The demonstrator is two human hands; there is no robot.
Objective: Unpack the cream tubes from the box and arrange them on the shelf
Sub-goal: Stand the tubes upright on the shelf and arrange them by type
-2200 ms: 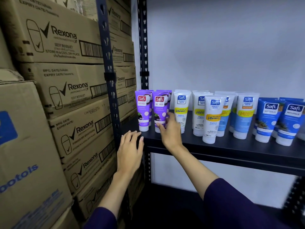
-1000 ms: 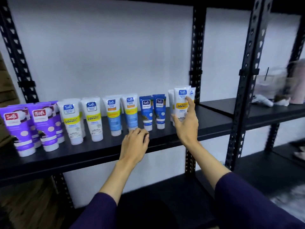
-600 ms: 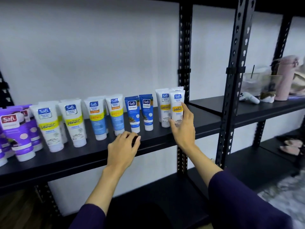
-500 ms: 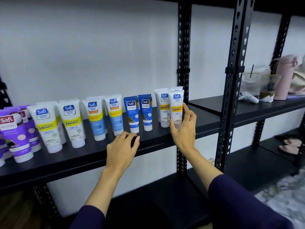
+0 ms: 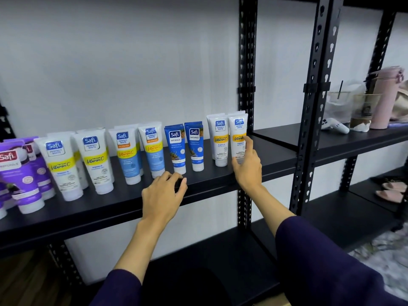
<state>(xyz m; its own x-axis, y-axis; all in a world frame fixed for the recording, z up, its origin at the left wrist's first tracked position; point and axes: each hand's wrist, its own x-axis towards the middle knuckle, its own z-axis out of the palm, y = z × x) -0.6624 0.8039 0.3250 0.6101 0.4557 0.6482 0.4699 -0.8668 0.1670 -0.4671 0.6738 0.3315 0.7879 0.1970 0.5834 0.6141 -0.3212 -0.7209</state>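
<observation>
The right hand (image 5: 247, 166) is reaching up over the front edge of the shelf (image 5: 273, 160), and the tube the next move turns on, the white tube with the yellow band (image 5: 238, 134) at the right end of the row, is standing just ahead of and slightly left of its fingertips. The tube's long axis is running upright, cap down on the shelf, so the fingers are meeting its side rather than its end. The index finger (image 5: 250, 144) is lying straight along the tube's right edge and seems to be touching it; the thumb is sitting near the cap on the lower left; the other fingers are hanging loosely bent below. Nothing is being clamped, as far as I can judge: the hand is looking relaxed and spread, steadying or nudging rather than holding.

The left hand (image 5: 162, 193) is resting on the shelf's front lip, well to the left of that tube, its fingers curling over the edge just in front of the blue tubes (image 5: 184, 146); it is gripping no tube. The right hand is plainly the nearer one. Its forearm is rising from lower right in a dark sleeve (image 5: 320, 257), wrist bending slightly back, palm facing the tube. A small sideways push from the index finger would probably be enough to square it against its white neighbour (image 5: 219, 140)
</observation>
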